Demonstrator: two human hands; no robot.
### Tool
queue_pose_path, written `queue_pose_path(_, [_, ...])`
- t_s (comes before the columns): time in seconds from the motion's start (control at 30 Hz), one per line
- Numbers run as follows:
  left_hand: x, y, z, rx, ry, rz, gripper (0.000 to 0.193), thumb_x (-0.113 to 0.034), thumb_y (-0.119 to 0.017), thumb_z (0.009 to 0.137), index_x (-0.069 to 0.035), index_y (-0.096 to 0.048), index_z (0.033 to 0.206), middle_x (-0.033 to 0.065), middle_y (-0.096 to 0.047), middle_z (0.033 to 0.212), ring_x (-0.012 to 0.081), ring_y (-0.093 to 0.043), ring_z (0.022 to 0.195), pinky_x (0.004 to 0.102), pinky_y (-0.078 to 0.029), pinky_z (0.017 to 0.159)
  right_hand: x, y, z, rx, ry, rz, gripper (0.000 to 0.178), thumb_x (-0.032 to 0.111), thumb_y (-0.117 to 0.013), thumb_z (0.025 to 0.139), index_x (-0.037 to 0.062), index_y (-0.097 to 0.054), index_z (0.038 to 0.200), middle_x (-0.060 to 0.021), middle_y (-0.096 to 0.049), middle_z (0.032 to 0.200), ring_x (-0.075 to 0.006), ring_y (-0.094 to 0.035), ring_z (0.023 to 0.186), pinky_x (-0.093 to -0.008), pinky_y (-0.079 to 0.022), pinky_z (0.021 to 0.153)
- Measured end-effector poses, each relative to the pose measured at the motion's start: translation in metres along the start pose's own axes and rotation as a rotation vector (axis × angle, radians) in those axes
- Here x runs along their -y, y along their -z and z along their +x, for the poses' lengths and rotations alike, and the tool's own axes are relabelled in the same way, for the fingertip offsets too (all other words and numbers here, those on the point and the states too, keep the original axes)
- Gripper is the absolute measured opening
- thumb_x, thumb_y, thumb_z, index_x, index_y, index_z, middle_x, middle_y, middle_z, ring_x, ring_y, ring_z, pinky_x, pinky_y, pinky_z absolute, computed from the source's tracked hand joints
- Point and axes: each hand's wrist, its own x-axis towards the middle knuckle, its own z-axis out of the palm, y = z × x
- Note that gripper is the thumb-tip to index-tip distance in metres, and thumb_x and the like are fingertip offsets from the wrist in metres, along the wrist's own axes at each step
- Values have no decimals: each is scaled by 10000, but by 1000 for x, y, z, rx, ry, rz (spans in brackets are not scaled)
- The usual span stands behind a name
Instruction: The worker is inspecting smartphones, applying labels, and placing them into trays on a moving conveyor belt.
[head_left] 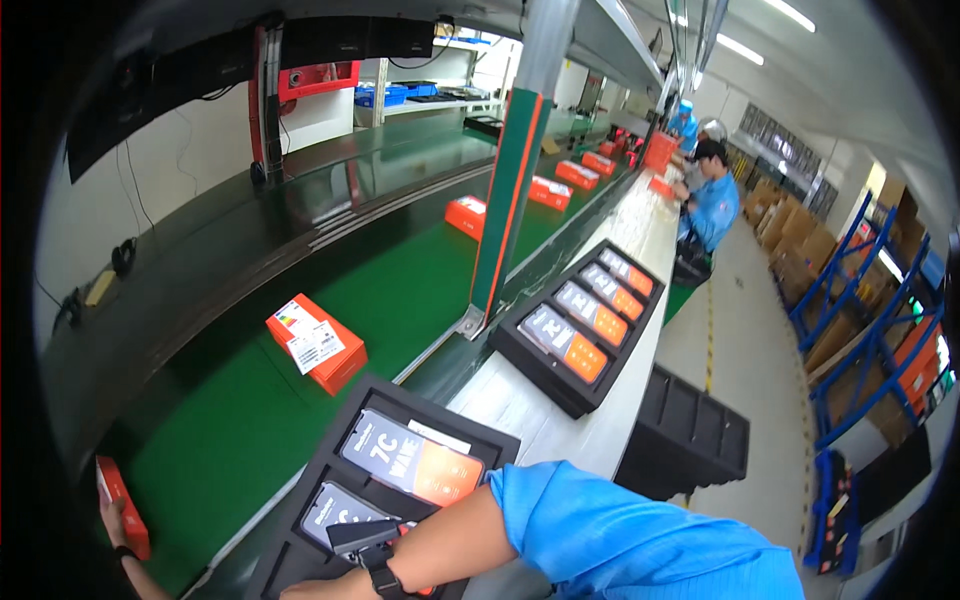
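My left hand (113,521) is at the far lower left, its fingers round the side of a slim orange box (128,510) over the green belt. A dark band circles that wrist. From the lower right my blue-sleeved right arm reaches across a black foam tray (300,535). My right hand (325,588) lies at the bottom edge, cut off, its fingers out of sight. Black straps and a boxy black piece (365,540) are at its wrist. Two smartphones with grey-and-orange screen films show in the tray; the upper phone (410,455) is whole in view, the lower (335,508) partly covered.
A labelled orange box (318,343) sits on the green belt (215,430); several more lie farther along. Beyond a metal post (515,190), another black tray (575,395) holds several phones. Stacked black trays (690,425) stand beside the bench. Blue-clad co-workers (712,205) sit farther down.
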Motion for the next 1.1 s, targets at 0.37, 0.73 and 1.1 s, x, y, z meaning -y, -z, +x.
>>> queue_pose_path(0.37, [-178,-25,-107,653,225,-680,536,-401,-524,925,15,-564,1261,153,-656,1150,258,-656,1015,398,-516,870,-8,65,30,-760,-19,-9,122,108,-598,829,31,-519,777,-129,-510,723,-283,-517,709,-395,-426,652])
queue_pose_path(0.73, [-433,-74,-256,665,-123,-685,229,-194,-681,889,-4,-670,1017,14,-672,897,73,-590,782,228,-455,657,-42,164,-18,-972,-281,-61,177,129,-681,810,5,-685,937,-72,-684,783,-158,-645,688,-292,-496,652])
queue_pose_path(1.1, [-334,-57,-189,-38,296,-574,355,-23,-721,773,49,-608,1102,68,-673,744,108,-592,573,252,-470,514,-18,158,-22,-794,-451,-248,165,176,-581,823,115,-715,897,-60,-711,864,-236,-677,797,-343,-518,704])
